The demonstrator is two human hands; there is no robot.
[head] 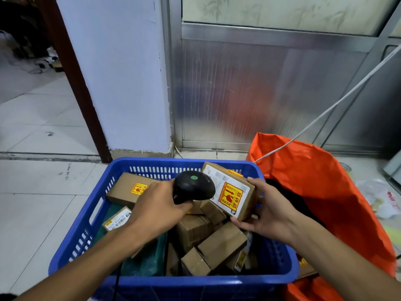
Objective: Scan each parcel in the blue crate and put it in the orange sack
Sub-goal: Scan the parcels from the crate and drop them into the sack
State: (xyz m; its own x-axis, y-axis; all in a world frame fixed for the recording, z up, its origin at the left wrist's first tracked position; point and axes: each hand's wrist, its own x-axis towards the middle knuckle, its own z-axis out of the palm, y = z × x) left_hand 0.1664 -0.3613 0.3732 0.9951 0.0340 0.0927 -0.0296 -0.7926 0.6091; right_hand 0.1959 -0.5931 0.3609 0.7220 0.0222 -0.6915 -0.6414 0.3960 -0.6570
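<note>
Mid-scan on one parcel. My left hand [156, 205] has its fingers [184, 208] wrapped tight around the grip of the black scanner [193, 186], centre of the frame; the scanner's head sits just beside the label of the parcel in hand, almost touching it. A green dot shows on top of the scanner; whether that means a confirmed read I cannot tell.

My right hand [269, 211] grips the labelled box [233, 192] by its right edge and lower corner, thumb on top, tilted with the white-and-yellow label face up. It is held above the right half of the blue crate [152, 283], not yet over the orange sack [325, 174].

Done so far: unclear. The sack stands open at the right of the frame, touching the crate's right wall; its interior is dark and I cannot see any parcels in it.

Left to do: a lot, by my reading. The crate holds many cardboard boxes piled in its lower centre, one large box [128, 187] with a yellow sticker at upper left, another labelled one [118, 219] under my left forearm, and a green bag [149, 257] at lower left. This box goes to the sack next; the rest follow.
</note>
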